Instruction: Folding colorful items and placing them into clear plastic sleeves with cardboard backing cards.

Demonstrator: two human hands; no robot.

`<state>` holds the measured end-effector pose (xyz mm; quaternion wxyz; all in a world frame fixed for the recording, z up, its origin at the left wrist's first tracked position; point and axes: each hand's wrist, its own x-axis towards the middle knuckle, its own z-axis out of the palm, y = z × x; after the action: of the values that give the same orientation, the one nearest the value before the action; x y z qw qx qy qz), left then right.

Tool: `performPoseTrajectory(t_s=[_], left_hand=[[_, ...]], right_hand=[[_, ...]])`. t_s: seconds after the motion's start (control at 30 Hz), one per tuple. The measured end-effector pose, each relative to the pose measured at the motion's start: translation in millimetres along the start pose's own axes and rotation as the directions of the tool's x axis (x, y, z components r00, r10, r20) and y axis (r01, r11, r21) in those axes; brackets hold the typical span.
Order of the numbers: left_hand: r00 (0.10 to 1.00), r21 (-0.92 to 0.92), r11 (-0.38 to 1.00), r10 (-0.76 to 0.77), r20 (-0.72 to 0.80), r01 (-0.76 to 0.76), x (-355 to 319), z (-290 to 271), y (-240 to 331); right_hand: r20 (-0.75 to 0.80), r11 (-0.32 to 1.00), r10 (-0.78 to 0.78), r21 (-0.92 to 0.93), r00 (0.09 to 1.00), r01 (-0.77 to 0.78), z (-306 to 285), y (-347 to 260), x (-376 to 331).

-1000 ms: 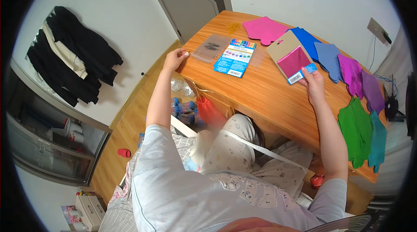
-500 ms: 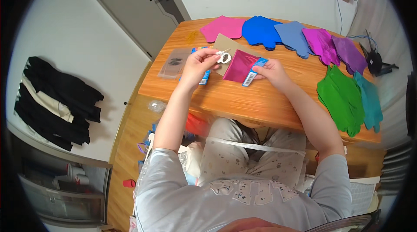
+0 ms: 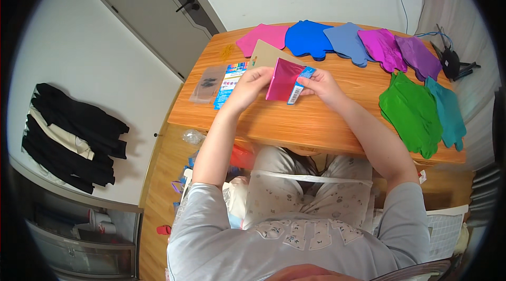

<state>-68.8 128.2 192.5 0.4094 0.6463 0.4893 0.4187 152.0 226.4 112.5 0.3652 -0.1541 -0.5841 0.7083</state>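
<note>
My right hand pinches a flat, shiny magenta packet by the blue-and-white label along its right side. My left hand is at the packet's left edge with its fingers curled in. Its fingertips are partly hidden there, and what they grip cannot be made out. Behind the packet, a beige card lies on the wooden table. Next to my left hand are a printed blue-and-white sheet and a clear bag with small dark items inside.
Flat coloured pieces line the table's far and right sides: pink, blue, grey-blue, magenta, purple, green and teal. A black device with cables stands at the right corner.
The white looped item in my left hand has gone out of sight. That hand has come to the packet's left edge, and the packet is more upright. The printed sheet is more exposed.
</note>
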Motion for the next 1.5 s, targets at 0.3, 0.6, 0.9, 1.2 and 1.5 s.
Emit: performPoseTrajectory(t_s=[0.3, 0.6, 0.9, 1.2, 1.5], left_hand=[[0.962, -0.12, 0.991, -0.083, -0.259, 0.053, -3.5, 8.9, 11.5], [0.723, 0.586, 0.721, 0.175, -0.669, 0.368, -61.4, -160.1, -107.2], [0.738, 0.687, 0.348, -0.023, -0.674, 0.638, -93.7, -177.9, -154.9], [0.656, 0.532, 0.671, 0.088, -0.749, 0.517, -101.1, -212.8, -144.1], [0.886, 0.915, 0.328, 0.315, -0.34, 0.235, -41.4, -19.7, -57.0]], right_hand=[[-0.087, 0.998, -0.058, -0.005, 0.995, 0.057, -1.7, -2.5, 0.9], [-0.274, 0.997, -0.066, 0.021, 0.959, 0.074, -8.4, -4.1, 6.9], [-0.252, 0.999, -0.038, -0.005, 0.967, 0.038, -16.1, 1.9, 4.2], [-0.272, 0.996, -0.042, 0.058, 0.961, 0.06, -5.8, -3.4, 7.5], [-0.303, 0.948, -0.113, 0.252, 0.946, 0.194, -17.2, -10.7, 2.4]])
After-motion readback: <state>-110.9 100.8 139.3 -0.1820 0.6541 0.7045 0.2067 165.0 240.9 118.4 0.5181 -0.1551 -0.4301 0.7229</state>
